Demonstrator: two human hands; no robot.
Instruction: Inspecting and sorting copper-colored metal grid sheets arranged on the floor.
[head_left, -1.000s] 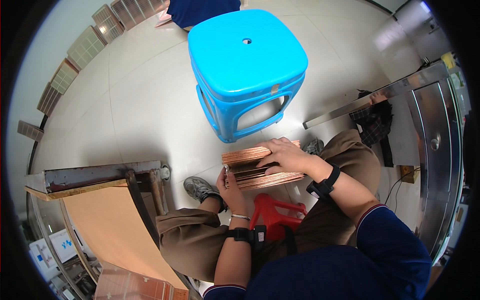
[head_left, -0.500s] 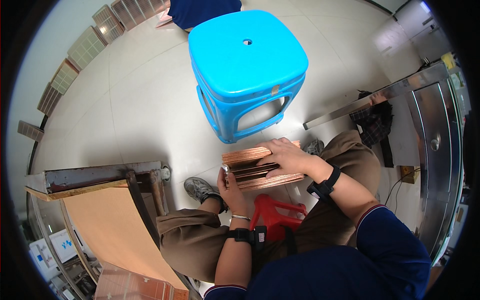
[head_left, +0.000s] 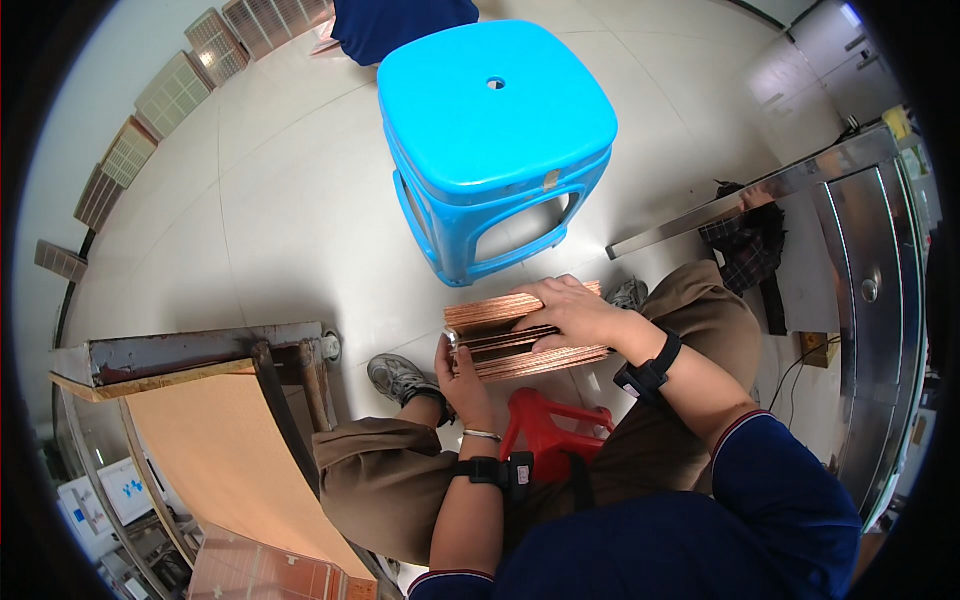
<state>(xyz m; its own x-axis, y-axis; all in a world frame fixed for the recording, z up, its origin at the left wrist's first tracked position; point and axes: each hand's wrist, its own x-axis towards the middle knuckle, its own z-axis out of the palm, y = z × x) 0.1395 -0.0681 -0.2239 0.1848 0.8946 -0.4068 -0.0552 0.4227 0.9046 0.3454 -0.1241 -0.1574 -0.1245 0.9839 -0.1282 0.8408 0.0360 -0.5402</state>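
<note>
A stack of thin copper-coloured boards point(head_left: 545, 363) is held on edge between my two hands, above the red stool. Its sheets are spread into a near and a far bunch, with dark gaps and a few loose sheets between them. My left hand point(head_left: 465, 385) grips the left end, thumb and fingers around the edges; a small shiny spot shows beside the thumb. From the right, my right hand point(head_left: 580, 315) reaches over the top. Its fingers rest on the far bunch and dip into the gap, the tips partly hidden among the sheets.
A blue plastic stool point(head_left: 495, 110) stands just beyond the boards. Under them is a small red stool point(head_left: 545, 430). A board-topped bench point(head_left: 220, 440) lies to the left, a metal cabinet point(head_left: 865, 270) to the right. Patterned panels point(head_left: 172, 97) lean along the far-left wall; a person in dark blue point(head_left: 400, 25) is beyond.
The person in dark blue at the far side has shifted slightly left. My hands and the boards stay almost exactly where they were.
</note>
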